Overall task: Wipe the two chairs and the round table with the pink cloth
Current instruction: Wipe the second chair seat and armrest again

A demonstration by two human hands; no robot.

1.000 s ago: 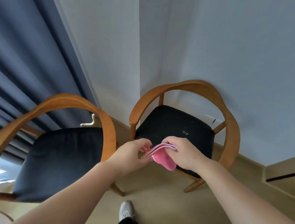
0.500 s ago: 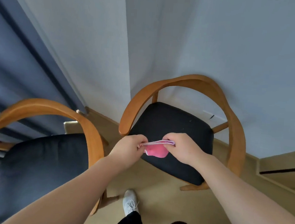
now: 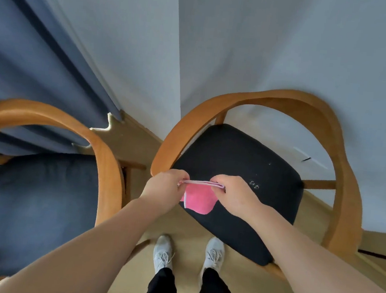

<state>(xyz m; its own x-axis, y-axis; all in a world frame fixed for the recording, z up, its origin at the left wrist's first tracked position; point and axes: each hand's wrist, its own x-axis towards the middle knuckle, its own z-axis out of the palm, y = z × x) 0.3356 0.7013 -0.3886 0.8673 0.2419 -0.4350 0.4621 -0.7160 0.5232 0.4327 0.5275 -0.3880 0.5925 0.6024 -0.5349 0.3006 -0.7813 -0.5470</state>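
Pink cloth (image 3: 198, 201) pinched taut between left hand (image 3: 165, 188) and right hand (image 3: 235, 194), forearms outstretched.

My bare forearms reach forward and angle in toward each other. My left hand (image 3: 165, 187) and right hand (image 3: 232, 194) sit knuckles-up, level and near each other, each with fingers curled, pinching one end of the pink cloth (image 3: 200, 200).
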